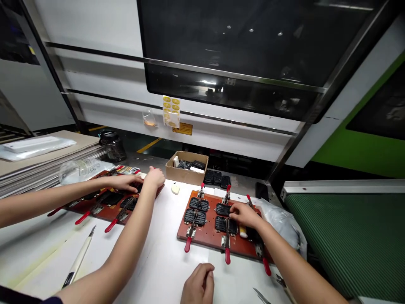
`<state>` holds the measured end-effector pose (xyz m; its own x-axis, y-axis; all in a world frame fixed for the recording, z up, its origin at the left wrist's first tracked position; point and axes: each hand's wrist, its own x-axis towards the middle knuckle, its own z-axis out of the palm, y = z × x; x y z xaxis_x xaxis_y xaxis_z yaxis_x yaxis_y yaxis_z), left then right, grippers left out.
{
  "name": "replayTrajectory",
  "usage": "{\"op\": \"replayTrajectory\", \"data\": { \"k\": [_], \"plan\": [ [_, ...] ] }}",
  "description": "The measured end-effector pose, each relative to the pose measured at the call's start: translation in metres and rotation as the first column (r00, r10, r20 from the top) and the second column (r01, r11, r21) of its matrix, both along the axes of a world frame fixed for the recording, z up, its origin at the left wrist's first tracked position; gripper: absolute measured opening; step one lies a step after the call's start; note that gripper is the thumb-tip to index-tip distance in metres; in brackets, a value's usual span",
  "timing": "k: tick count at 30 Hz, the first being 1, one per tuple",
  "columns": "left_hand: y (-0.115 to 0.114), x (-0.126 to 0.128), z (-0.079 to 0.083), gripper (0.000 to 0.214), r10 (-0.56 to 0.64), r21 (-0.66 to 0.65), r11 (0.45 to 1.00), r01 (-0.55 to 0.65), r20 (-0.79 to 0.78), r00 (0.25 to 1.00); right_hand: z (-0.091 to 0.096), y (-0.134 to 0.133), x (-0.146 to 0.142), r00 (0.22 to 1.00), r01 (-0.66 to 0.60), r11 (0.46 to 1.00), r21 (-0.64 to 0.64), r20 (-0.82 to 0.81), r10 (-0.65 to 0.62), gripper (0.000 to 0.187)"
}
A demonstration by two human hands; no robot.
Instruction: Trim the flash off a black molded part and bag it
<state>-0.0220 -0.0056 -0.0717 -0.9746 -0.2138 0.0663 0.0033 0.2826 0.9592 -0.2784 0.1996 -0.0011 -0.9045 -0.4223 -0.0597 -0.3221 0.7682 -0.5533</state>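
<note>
My right hand (245,215) reaches from the lower right onto a red-brown jig board (205,238) fitted with red-handled toggle clamps (187,244) and black moulded parts (198,204). Its fingers are curled onto a black part (224,209) in the board's middle column. A small pale piece (243,231) lies just below the palm. My left hand (198,287) rests on the white table at the bottom centre in a loose fist, with nothing visible in it.
A co-worker's two bare arms (133,236) reach from the left to a second clamp board (107,211). A craft knife (79,257) lies bottom left and a blade tip (261,295) bottom right. Behind are a cardboard box (186,173), a dark jar (112,145), stacked sheets and a green conveyor (344,236).
</note>
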Motion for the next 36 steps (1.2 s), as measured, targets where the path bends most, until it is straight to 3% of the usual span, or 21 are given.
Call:
{"op": "replayTrajectory", "data": {
  "k": [3, 6, 8, 10, 12, 14, 17, 19, 21, 22, 24, 26, 30, 33, 36],
  "plan": [
    [-0.001, -0.002, -0.005, 0.014, 0.021, -0.016, 1.000, -0.021, -0.044, 0.999, 0.009, -0.006, 0.015, 0.997, -0.043, 0.998, -0.043, -0.063, 0.040, 0.020],
    [-0.007, -0.002, 0.000, 0.019, 0.031, -0.015, 0.999, -0.031, -0.055, 0.998, 0.028, -0.003, 0.034, 0.993, -0.023, 0.987, -0.160, -0.118, 0.004, 0.017],
    [-0.007, 0.003, 0.008, 0.026, 0.031, -0.006, 0.999, -0.031, -0.036, 0.999, 0.037, 0.004, 0.066, 0.993, 0.012, 0.967, -0.253, -0.109, -0.041, 0.020],
    [0.002, 0.010, 0.020, 0.038, -0.009, 0.131, 0.991, 0.010, -0.003, 1.000, 0.039, 0.009, 0.119, 0.994, 0.050, 0.943, -0.329, -0.071, -0.078, 0.023],
    [0.017, 0.018, 0.035, 0.071, -0.093, 0.406, 0.911, 0.070, 0.038, 0.995, 0.037, 0.010, 0.182, 0.995, 0.076, 0.913, -0.402, -0.022, -0.093, 0.022],
    [0.034, 0.026, 0.051, 0.099, -0.177, 0.638, 0.768, 0.060, 0.121, 0.977, 0.035, 0.008, 0.237, 0.997, 0.079, 0.853, -0.516, 0.040, -0.068, 0.020],
    [0.051, 0.038, 0.064, 0.098, -0.294, 0.743, 0.669, -0.017, 0.285, 0.912, 0.029, 0.028, 0.276, 0.987, -0.001, 0.809, -0.587, 0.130, 0.096, 0.016],
    [0.055, 0.046, 0.066, 0.095, -0.374, 0.771, 0.635, -0.041, 0.353, 0.858, 0.025, 0.065, 0.278, 0.986, 0.011, 0.882, -0.472, 0.153, 0.070, 0.019],
    [0.055, 0.054, 0.064, 0.097, -0.432, 0.787, 0.614, -0.060, 0.399, 0.809, 0.019, 0.109, 0.269, 0.990, 0.124, 0.973, -0.194, 0.083, -0.110, 0.025],
    [0.055, 0.057, 0.062, 0.099, -0.459, 0.796, 0.602, -0.066, 0.412, 0.787, 0.015, 0.128, 0.264, 0.980, 0.198, 0.979, -0.051, 0.019, -0.197, 0.027],
    [0.057, 0.061, 0.060, 0.101, -0.507, 0.825, 0.562, -0.065, 0.406, 0.760, 0.008, 0.154, 0.253, 0.964, 0.263, 0.955, 0.135, -0.065, -0.256, 0.030],
    [0.060, 0.064, 0.060, 0.097, -0.536, 0.849, 0.526, -0.046, 0.373, 0.757, 0.001, 0.162, 0.244, 0.970, 0.242, 0.953, 0.185, -0.075, -0.231, 0.034],
    [0.063, 0.071, 0.064, 0.084, -0.552, 0.867, 0.498, 0.024, 0.295, 0.780, -0.015, 0.165, 0.230, 0.968, 0.248, 0.923, 0.295, -0.105, -0.227, 0.060],
    [0.055, 0.077, 0.068, 0.081, -0.564, 0.888, 0.459, 0.035, 0.260, 0.784, -0.021, 0.178, 0.224, 0.972, 0.233, 0.907, 0.349, -0.100, -0.211, 0.049],
    [0.042, 0.081, 0.072, 0.089, -0.555, 0.919, 0.392, 0.028, 0.212, 0.805, -0.010, 0.177, 0.237, 0.992, 0.094, 0.962, 0.256, -0.105, -0.069, 0.042]
  ]
}}
